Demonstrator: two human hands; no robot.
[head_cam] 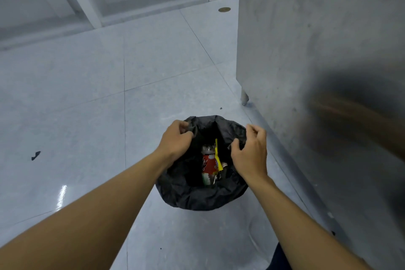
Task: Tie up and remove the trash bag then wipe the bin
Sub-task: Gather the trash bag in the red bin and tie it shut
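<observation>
Steel cabinet panel (306,50) stands just right of your black plastic trash bag (197,195); your left hand (175,142) and right hand (249,155) each pinch its rim on opposite sides.

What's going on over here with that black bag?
A person is gathering up a trash bag that stands on the floor beside a metal cabinet. The left hand grips the bag's edge on one side and the right hand pinches the edge on the other. The bag is open and not yet tied. Inside you can see a bottle with a red label and a yellow wrapper.
</observation>
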